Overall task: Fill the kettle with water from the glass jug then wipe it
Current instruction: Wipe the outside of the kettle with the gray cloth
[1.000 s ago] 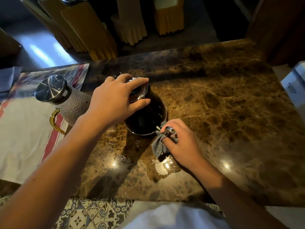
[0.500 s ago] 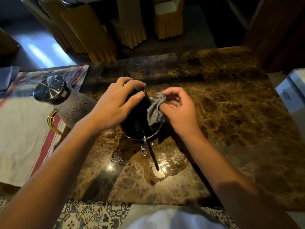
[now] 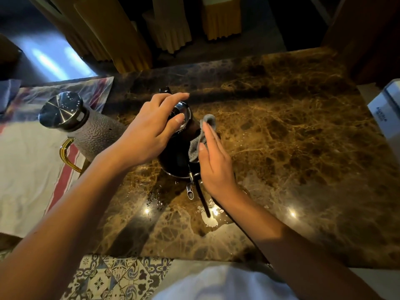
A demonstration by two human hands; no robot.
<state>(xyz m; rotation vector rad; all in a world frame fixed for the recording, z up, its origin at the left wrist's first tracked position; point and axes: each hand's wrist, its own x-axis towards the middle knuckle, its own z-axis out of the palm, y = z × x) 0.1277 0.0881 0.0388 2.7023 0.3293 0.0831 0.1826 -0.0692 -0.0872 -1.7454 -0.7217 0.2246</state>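
- The dark rounded kettle (image 3: 176,156) is standing mid-desk, contents hidden.
- The left hand (image 3: 149,131) is gripping its shiny lid.
- The right hand (image 3: 213,161), fingers straight, is pressing a small grey cloth (image 3: 200,139) against its right side.
- The textured glass jug (image 3: 86,128) with a steel lid is sitting left on a striped towel (image 3: 28,174); its contents cannot be told.
- Spilled water (image 3: 207,219) is pooling on the brown marble desk (image 3: 292,148).

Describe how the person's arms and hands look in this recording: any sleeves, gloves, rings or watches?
Both arms are bare from the frame edge to the wrist, with no sleeves in view. The left hand and right hand wear no gloves; no rings, watch or bracelet are visible. A white garment shows at the bottom edge, on the torso.
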